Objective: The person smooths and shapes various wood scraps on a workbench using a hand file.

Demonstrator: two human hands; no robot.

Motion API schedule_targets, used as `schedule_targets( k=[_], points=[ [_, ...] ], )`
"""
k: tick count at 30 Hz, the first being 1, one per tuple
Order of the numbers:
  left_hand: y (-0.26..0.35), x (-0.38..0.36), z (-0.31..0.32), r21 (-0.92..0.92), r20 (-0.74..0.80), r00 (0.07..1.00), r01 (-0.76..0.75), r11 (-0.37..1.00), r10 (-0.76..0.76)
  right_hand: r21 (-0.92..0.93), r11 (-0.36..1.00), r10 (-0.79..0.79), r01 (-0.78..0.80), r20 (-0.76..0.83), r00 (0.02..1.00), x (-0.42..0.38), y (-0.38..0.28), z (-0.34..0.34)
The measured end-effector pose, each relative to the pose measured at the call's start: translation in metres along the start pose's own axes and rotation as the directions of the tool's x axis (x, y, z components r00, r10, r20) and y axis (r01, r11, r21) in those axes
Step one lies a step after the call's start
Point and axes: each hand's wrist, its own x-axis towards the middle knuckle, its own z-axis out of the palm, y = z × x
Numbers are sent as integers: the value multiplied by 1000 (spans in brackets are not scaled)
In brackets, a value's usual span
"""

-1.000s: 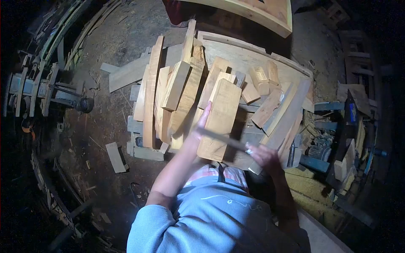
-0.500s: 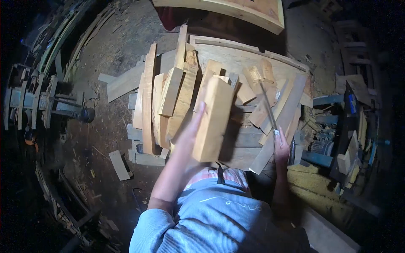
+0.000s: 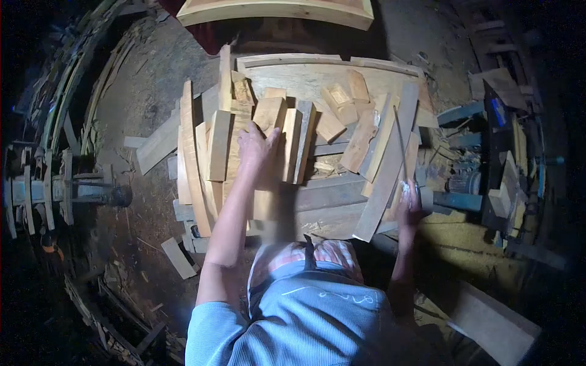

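My left hand (image 3: 257, 146) grips a thick wooden block (image 3: 270, 113) across its top, thumb on one side and fingers on the other. The block lies low among other timber pieces, its near end blurred. Beside it are a squared wooden stick (image 3: 292, 143) and a grey-faced piece (image 3: 305, 140). To its left lies another block (image 3: 218, 146). In my right hand (image 3: 410, 201), closed at the right side of the bench, is a long thin metal blade (image 3: 400, 137) pointing away from me. Its handle is hidden in my fingers. A long grey board (image 3: 387, 165) lies just left of that hand.
The slatted low bench (image 3: 332, 198) carries several loose boards and offcuts. A large wooden panel or frame (image 3: 281, 15) stands beyond it. Stacked timber (image 3: 91, 79) lines the left, and a motor (image 3: 464, 183) sits at the right. An offcut (image 3: 178, 257) lies on the floor.
My left hand has carried the wooden block from close before my body, forward and left, down among the other pieces. The right hand still holds the blade. My view has shifted slightly.
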Motion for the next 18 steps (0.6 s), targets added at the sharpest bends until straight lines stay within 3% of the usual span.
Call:
schedule_targets(
  k=[5,7,9,11,12,13,15,16,18],
  points=[
    [6,-3,11,43,-53,998,-14,999,16,-142,989,-49,35,-101,994,3,15,-14],
    [17,-11,10,94,-353,890,-274,957,289,-35,996,-91,87,-159,983,-1,18,-15],
    [41,-26,15,-21,-497,746,-520,854,442,-5,998,-64,65,-168,984,-3,33,-13],
    [68,-48,25,-209,-308,806,-576,790,506,273,961,84,-37,-160,983,-4,44,-10],
    [77,-53,44,-397,-162,867,-494,773,471,350,927,193,-136,-132,972,-7,45,-10],
    [82,-57,71,-560,-6,896,-371,741,444,345,928,193,-140,-126,973,-9,47,-11],
    [85,-56,126,-573,253,895,-168,802,368,278,947,197,-161,-109,974,-9,52,-9],
    [84,-54,154,-549,217,904,-199,812,368,289,934,238,-212,-55,970,-7,23,-15],
    [90,-49,190,-445,101,918,-304,842,384,261,954,163,-150,-27,986,5,26,-20]
  ],
)
